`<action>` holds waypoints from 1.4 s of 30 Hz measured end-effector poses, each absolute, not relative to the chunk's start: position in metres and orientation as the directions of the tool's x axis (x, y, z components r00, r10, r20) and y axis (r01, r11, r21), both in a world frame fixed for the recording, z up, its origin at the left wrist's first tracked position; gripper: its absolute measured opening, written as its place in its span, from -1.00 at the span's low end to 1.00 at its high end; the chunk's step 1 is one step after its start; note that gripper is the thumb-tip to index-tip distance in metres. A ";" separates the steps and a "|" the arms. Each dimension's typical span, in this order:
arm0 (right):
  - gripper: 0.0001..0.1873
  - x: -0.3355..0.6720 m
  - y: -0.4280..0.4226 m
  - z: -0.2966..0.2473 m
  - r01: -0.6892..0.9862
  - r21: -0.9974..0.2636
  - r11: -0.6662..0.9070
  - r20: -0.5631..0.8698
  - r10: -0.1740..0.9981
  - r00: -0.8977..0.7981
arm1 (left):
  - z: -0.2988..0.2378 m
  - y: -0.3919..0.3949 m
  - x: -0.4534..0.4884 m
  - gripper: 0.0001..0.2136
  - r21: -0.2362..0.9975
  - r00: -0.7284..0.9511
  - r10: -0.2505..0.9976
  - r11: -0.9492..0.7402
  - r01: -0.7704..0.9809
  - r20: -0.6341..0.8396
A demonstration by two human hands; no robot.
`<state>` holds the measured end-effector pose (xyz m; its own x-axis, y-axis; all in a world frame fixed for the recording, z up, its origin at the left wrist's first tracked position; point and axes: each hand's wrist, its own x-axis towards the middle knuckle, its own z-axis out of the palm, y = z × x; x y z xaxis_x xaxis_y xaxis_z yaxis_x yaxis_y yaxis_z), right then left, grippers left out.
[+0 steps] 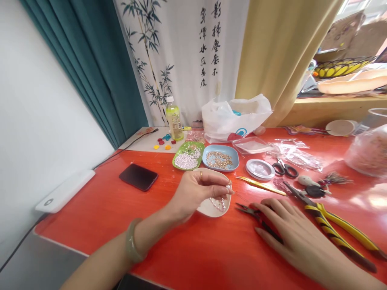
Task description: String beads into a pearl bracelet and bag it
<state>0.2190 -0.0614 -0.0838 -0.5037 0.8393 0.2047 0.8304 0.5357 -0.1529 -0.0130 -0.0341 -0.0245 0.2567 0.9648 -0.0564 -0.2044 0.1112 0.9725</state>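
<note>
My left hand (201, 191) is closed in a pinch on a strand of pale pink beads (220, 205). The strand hangs over a white dish (205, 208), and a thin thread end seems to run right from the fingertips. My right hand (288, 225) lies low on the red table, its fingers bent over the dark handles of small pliers (249, 210) whose jaws point left. Behind the dish, a green tray (175, 158) holds pearly beads and a blue tray (237, 158) holds gold ones. Yellow tweezers (261, 185) rest between the hands, farther back.
Large yellow-and-black pliers (328, 227) lie right of my right hand. Scissors (284, 168), a clear-white spool (260, 169) and a small doll charm (313, 187) sit behind. A phone (138, 176) is at left; a bottle (174, 121) and plastic bag (222, 121) stand at the back.
</note>
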 end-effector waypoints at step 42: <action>-0.62 0.234 0.066 -0.027 0.721 -0.686 0.092 0.211 0.974 0.077 | -0.046 -0.038 -0.002 -0.82 0.980 0.541 0.817 0.173 0.099 -0.199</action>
